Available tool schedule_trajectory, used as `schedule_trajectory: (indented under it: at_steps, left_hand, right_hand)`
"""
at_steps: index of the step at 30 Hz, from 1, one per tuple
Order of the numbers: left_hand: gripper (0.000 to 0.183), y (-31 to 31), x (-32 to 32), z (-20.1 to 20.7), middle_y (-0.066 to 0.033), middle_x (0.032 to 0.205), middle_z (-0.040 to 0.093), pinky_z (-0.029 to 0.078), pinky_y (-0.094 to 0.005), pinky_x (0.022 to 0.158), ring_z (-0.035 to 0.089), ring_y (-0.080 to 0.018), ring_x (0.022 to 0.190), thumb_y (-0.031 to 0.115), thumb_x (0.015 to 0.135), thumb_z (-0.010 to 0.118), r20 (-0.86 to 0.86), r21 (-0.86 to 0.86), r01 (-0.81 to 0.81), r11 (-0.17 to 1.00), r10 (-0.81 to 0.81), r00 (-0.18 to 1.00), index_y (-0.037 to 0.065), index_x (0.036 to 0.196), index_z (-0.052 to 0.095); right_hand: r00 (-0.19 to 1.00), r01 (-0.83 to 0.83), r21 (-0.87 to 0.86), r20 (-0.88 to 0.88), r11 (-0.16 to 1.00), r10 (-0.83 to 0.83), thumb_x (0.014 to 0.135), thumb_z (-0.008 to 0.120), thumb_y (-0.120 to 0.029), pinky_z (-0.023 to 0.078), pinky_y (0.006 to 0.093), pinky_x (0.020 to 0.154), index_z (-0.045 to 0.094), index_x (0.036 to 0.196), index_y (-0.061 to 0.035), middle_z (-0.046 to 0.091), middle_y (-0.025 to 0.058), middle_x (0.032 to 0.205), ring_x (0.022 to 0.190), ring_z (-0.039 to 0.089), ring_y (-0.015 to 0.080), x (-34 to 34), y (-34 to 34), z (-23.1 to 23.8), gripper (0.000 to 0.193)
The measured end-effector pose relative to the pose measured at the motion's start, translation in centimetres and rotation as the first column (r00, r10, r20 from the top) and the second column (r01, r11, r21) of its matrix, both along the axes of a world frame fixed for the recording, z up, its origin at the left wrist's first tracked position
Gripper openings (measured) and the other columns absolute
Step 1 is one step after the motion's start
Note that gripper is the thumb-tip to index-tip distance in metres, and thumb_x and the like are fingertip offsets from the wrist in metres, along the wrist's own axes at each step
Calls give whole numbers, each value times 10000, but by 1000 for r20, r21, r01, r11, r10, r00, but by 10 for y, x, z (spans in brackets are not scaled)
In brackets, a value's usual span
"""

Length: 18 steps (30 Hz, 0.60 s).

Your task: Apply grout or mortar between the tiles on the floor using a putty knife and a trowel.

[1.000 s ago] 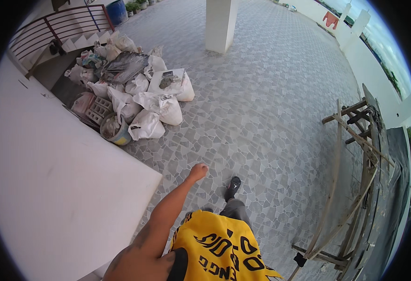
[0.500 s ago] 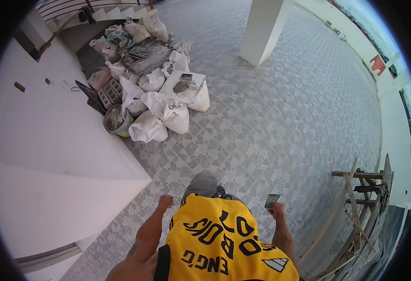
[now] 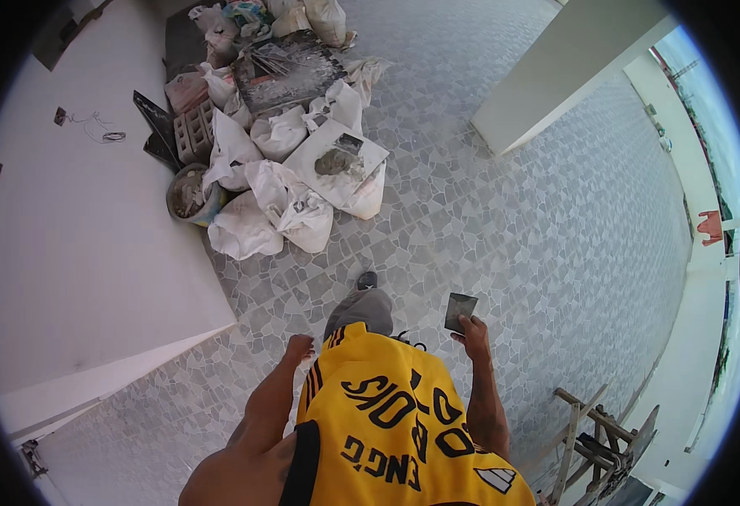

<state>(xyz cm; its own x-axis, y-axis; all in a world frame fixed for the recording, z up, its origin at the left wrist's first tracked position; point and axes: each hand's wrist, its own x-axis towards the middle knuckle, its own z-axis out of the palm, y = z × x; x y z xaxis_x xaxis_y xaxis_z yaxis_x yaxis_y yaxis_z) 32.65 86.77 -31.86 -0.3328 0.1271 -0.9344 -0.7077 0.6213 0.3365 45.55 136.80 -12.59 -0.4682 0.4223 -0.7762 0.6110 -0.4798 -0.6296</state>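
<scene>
My right hand point(image 3: 474, 332) is closed on the near edge of a dark, flat, rectangular plate point(image 3: 460, 313). Whether the plate has a handle under my fingers I cannot tell. It is held out over the grey tiled floor, ahead and to the right of my yellow jersey. My left hand point(image 3: 300, 347) hangs beside my body with its fingers curled in, and nothing shows in it. The white wall corner is the nearest thing on that side. A shoe point(image 3: 367, 280) shows in front of me below a grey trouser leg.
White sacks point(image 3: 246, 226) are heaped ahead on the left, with a bucket point(image 3: 189, 192), hollow blocks point(image 3: 193, 133) and a stained white board point(image 3: 336, 164) among them. A white wall point(image 3: 92, 278) runs along the left. A pillar point(image 3: 547, 84) stands far right, a wooden trestle point(image 3: 593, 438) near right.
The sack heap is closer and the trestle has slipped back toward the lower right. My right hand has swung forward and inward with the plate. A shoe has come into sight ahead.
</scene>
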Motion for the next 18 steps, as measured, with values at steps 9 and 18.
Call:
schedule_trajectory:
  at_steps: [9,18]
  left_hand:
    - [273,213,-220,119,-39,849,646,496,-252,553,659,-131,695,251,879,546,-331,269,-291,918,372,867,33,1022,626]
    - [338,242,-192,84,-46,968,654,500,-286,697,648,-144,807,317,922,552,-227,108,-548,830,557,799,71,1150,594]
  right_hand:
    - [996,-83,-44,14,996,83,892,543,-270,550,353,684,572,1049,31,612,118,975,843,617,206,-97,85,-24,341]
    - [941,-333,-131,-104,934,321,907,521,-334,564,353,688,584,1060,27,610,113,930,794,625,206,-269,165,-77,397]
